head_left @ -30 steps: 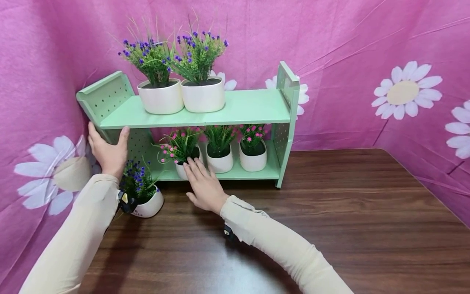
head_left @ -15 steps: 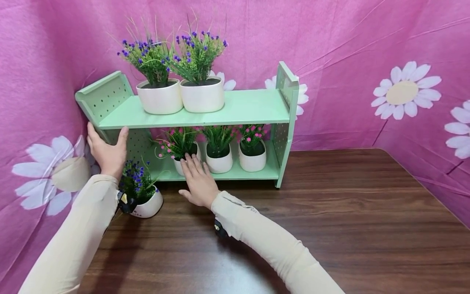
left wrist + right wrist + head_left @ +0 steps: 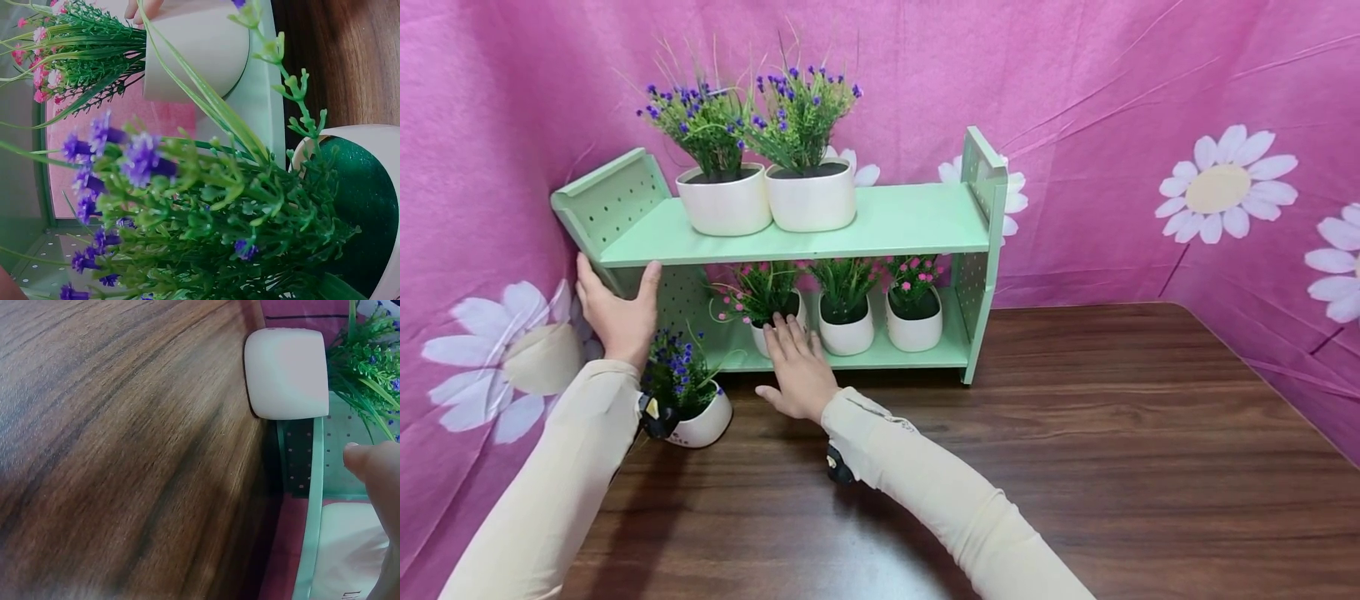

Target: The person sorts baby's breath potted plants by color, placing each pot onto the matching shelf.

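Note:
A light-green two-tier shelf point(image 3: 917, 217) stands against the pink cloth. My left hand point(image 3: 621, 312) is at its left side panel, fingers along the outer side and thumb spread toward the inside. My right hand point(image 3: 801, 367) lays its straight fingers against the front of a white pot point(image 3: 763, 340) with pink flowers, on the lower tier. That pot also shows in the left wrist view point(image 3: 197, 53). Two more small pots, a middle one point(image 3: 846, 335) and a right one point(image 3: 914, 330), stand beside it. On the table, below my left hand, sits a pot with purple flowers point(image 3: 703, 423).
Two larger white pots, the left one point(image 3: 726, 204) and the right one point(image 3: 812, 200), hold purple flowers on the upper tier. Brown wooden table point(image 3: 1112, 450) extends to the right and front. Pink cloth with daisies point(image 3: 1097, 108) surrounds it.
My right hand has slid left along with the pink-flowered pot, widening the gap to the middle pot. The left hand holds its place at the shelf's side.

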A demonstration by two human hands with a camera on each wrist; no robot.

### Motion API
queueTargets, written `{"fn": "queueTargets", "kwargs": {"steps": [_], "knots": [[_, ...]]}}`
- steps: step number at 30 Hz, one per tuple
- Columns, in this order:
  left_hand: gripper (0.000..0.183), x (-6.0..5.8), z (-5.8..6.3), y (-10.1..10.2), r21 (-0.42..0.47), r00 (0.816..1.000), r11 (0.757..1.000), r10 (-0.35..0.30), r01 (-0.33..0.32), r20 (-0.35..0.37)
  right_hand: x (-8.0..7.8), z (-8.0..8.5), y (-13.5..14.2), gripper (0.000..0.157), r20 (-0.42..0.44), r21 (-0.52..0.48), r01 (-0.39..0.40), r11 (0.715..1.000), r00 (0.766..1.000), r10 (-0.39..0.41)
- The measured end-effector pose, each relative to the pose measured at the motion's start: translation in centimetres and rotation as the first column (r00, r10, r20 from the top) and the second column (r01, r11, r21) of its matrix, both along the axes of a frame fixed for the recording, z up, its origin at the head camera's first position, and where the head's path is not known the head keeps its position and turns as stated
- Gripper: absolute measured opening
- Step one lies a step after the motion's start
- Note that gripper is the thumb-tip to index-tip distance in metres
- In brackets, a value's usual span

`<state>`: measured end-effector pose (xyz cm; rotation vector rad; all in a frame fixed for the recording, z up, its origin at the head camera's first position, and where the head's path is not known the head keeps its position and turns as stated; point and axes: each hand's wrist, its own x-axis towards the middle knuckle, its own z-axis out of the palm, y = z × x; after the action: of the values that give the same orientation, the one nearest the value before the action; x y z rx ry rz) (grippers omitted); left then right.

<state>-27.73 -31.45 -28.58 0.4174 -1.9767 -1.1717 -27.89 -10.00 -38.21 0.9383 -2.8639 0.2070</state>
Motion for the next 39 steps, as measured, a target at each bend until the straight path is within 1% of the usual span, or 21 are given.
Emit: {"fn": "queueTargets", "kwargs": {"steps": [6, 13, 17, 20, 23, 26, 30, 32, 35, 39], "knots": [[0.093, 0.1, -0.1, 0.0, 0.005, 1.000, 1.000, 0.001, -0.001, 0.013, -0.1, -0.3, 0.1, 0.087, 0.009, -0.030, -0.022, 0.999, 1.000, 0.022], [0.093, 0.1, -0.1, 0.1, -0.001, 1.000, 1.000, -0.004, 0.004, 0.015, -0.2, -0.2, 0.4, 0.083, 0.029, -0.066, -0.031, 0.997, 0.999, 0.033], [0.093, 0.0, -0.2, 0.1, -0.003, 1.000, 1.000, -0.003, 0.003, 0.014, -0.1, -0.3, 0.6, 0.084, 0.023, -0.128, -0.044, 0.991, 0.999, 0.048], [0.093, 0.0, -0.2, 0.1, -0.004, 1.000, 1.000, -0.003, 0.003, 0.015, 0.2, -0.4, 1.0, 0.087, 0.021, -0.198, -0.049, 0.979, 0.998, 0.054], [0.093, 0.0, -0.2, 0.1, -0.007, 1.000, 1.000, -0.001, 0.001, 0.012, 0.7, -0.1, 1.7, 0.089, 0.028, -0.258, -0.055, 0.965, 0.998, 0.064], [0.093, 0.1, -0.1, 0.1, -0.001, 1.000, 1.000, 0.003, -0.003, 0.012, 1.3, 0.5, 3.0, 0.089, 0.051, -0.293, -0.076, 0.953, 0.994, 0.095], [0.092, 0.1, 0.0, 0.0, 0.005, 1.000, 1.000, 0.007, -0.007, 0.015, 1.9, 1.4, 5.6, 0.089, 0.074, -0.302, -0.141, 0.943, 0.983, 0.171], [0.092, 0.1, 0.1, 0.1, 0.003, 1.000, 1.000, 0.007, -0.007, 0.012, 2.2, 1.8, 7.2, 0.088, 0.083, -0.307, -0.182, 0.934, 0.973, 0.217], [0.092, 0.1, 0.2, 0.1, -0.005, 1.000, 1.000, 0.005, -0.005, 0.007, 2.6, 2.3, 9.9, 0.087, 0.071, -0.334, -0.232, 0.914, 0.960, 0.270], [0.092, 0.1, 0.3, 0.0, -0.007, 1.000, 1.000, 0.006, -0.006, 0.000, 3.6, 2.9, 14.0, 0.086, 0.053, -0.391, -0.241, 0.888, 0.958, 0.283]]}}
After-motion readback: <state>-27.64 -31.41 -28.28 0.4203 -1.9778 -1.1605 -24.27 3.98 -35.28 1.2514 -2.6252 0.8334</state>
